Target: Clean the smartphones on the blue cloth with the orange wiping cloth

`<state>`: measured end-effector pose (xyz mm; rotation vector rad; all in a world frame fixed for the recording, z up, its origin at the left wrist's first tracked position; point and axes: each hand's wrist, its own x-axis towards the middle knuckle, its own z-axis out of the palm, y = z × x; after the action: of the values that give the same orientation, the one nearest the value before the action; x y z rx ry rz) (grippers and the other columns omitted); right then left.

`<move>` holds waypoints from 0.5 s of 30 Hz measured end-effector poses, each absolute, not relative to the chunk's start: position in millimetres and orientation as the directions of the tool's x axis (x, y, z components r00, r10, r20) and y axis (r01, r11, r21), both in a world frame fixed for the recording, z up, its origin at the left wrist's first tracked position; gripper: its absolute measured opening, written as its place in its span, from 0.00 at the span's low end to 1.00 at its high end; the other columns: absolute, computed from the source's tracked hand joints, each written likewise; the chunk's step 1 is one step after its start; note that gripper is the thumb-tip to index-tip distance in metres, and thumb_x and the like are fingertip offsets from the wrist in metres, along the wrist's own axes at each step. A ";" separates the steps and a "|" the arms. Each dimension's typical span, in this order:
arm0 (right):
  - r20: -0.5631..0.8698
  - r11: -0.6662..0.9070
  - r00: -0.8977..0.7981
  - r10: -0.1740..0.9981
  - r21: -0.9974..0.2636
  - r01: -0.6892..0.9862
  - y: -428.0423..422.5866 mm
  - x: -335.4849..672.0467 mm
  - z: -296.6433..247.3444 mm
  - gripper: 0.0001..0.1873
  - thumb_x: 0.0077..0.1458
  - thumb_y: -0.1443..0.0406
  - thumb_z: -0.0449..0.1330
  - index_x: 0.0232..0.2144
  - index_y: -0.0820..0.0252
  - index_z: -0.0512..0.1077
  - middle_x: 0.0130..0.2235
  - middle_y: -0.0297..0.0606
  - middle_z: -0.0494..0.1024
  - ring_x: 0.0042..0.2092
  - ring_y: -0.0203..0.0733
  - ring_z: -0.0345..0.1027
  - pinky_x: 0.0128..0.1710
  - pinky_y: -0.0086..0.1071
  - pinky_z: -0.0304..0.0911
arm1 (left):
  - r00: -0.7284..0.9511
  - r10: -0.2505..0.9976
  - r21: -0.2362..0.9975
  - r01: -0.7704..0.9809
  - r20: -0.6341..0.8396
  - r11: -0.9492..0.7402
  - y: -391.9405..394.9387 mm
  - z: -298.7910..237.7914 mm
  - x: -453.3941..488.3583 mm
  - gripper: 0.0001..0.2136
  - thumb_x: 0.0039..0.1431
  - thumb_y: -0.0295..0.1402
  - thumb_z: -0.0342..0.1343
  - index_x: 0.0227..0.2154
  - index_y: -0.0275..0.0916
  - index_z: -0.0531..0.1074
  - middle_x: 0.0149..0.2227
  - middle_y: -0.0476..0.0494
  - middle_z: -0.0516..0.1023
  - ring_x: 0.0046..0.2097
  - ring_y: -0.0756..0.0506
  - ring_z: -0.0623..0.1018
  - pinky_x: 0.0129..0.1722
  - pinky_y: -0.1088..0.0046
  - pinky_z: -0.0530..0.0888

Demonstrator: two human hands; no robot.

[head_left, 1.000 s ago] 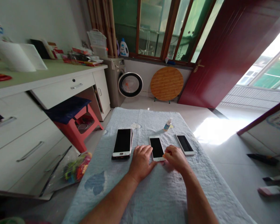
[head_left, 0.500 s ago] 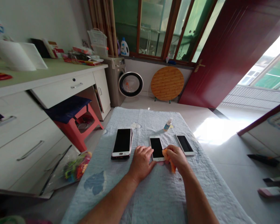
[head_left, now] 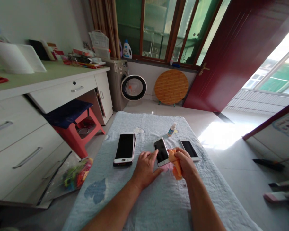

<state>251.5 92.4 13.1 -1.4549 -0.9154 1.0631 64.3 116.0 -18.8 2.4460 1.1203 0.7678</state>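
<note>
Three phones lie face up on a pale blue cloth-covered table (head_left: 159,205). My left hand (head_left: 145,168) rests flat on the cloth, fingers spread, its fingertips against the left edge of the middle phone (head_left: 161,151). My right hand (head_left: 186,163) is closed on an orange cloth (head_left: 175,163), held at the right edge of that phone. A larger phone (head_left: 124,149) lies to the left, and a third phone (head_left: 189,149) lies just right of my right hand.
A small bottle (head_left: 171,129) stands behind the phones. Left of the table are a red stool (head_left: 74,126), white drawers (head_left: 26,141) and a bag of toys (head_left: 75,175) on the floor. A washing machine (head_left: 127,84) and a round wooden board (head_left: 171,86) are at the back.
My right hand has lifted the orange cloth up to the middle phone's right edge. The middle phone has turned slightly. My left hand stays beside it.
</note>
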 end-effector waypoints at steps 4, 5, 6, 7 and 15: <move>-0.099 -0.107 0.206 0.974 -0.994 0.028 90.2 240.2 17.4 0.13 0.41 0.61 0.51 0.29 0.59 0.70 0.33 0.41 0.76 0.30 0.40 0.68 0.27 0.28 0.63 | 0.483 0.806 0.568 0.578 0.341 -0.586 115.8 -20.9 64.2 0.39 0.58 0.51 0.55 0.65 0.38 0.47 0.49 0.35 0.74 0.50 0.36 0.72 0.52 0.52 0.65; -0.108 -0.110 0.179 0.978 -0.994 0.004 89.5 237.1 17.4 0.13 0.41 0.62 0.51 0.30 0.59 0.71 0.34 0.40 0.76 0.30 0.40 0.67 0.26 0.28 0.63 | 0.472 0.811 0.580 0.573 0.345 -0.580 115.8 -21.4 63.9 0.38 0.59 0.50 0.55 0.65 0.38 0.47 0.49 0.35 0.74 0.50 0.36 0.72 0.52 0.52 0.66; -0.125 -0.121 0.146 0.981 -0.992 -0.034 88.8 234.3 17.3 0.14 0.42 0.62 0.51 0.31 0.59 0.71 0.35 0.40 0.76 0.30 0.39 0.67 0.26 0.28 0.63 | 0.462 0.815 0.588 0.569 0.350 -0.575 115.8 -21.9 63.7 0.38 0.59 0.49 0.55 0.65 0.38 0.47 0.48 0.35 0.74 0.49 0.35 0.72 0.51 0.52 0.67; -0.147 -0.139 0.106 0.983 -0.987 -0.080 88.2 231.7 17.0 0.15 0.42 0.62 0.52 0.33 0.59 0.72 0.35 0.39 0.76 0.29 0.38 0.66 0.25 0.28 0.63 | 0.454 0.816 0.593 0.564 0.358 -0.574 115.7 -22.3 63.4 0.37 0.59 0.48 0.55 0.64 0.38 0.48 0.48 0.35 0.74 0.49 0.35 0.73 0.50 0.53 0.68; -0.193 -0.189 0.000 0.981 -0.962 -0.196 87.9 227.4 15.8 0.15 0.43 0.64 0.56 0.34 0.60 0.75 0.33 0.37 0.75 0.27 0.34 0.62 0.23 0.24 0.62 | 0.332 0.852 0.633 0.570 0.405 -0.523 116.3 -22.9 62.8 0.32 0.56 0.38 0.55 0.62 0.37 0.52 0.47 0.36 0.73 0.48 0.37 0.74 0.48 0.58 0.70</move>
<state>227.4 87.9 15.8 -1.2065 -0.9512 1.4208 62.8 116.3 -22.9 2.2247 1.2578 1.0228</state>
